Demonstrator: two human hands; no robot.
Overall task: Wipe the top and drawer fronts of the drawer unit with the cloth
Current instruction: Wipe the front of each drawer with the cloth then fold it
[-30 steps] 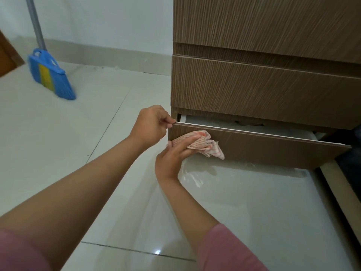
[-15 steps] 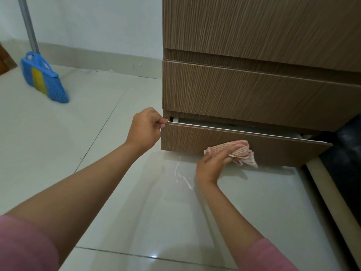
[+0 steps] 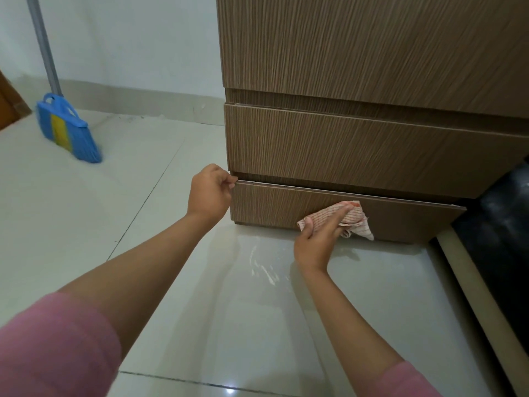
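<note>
The brown wood-grain drawer unit (image 3: 357,67) fills the upper right. Its bottom drawer (image 3: 266,204) stands out only slightly from the unit. My left hand (image 3: 210,191) pinches the top left corner of that drawer front. My right hand (image 3: 319,236) presses a crumpled red-and-white checked cloth (image 3: 353,220) flat against the middle of the bottom drawer front. The middle drawer front (image 3: 343,147) above is closed. The top of the unit is out of view.
A blue and yellow broom (image 3: 67,130) leans against the white wall at the far left. Glossy pale floor tiles (image 3: 171,282) spread in front of the unit. A dark object (image 3: 503,224) and a beige strip (image 3: 481,299) lie at the right.
My right hand has slid the cloth rightward along the bottom drawer front. The bottom drawer has gone further in, with my left hand still on its corner.
</note>
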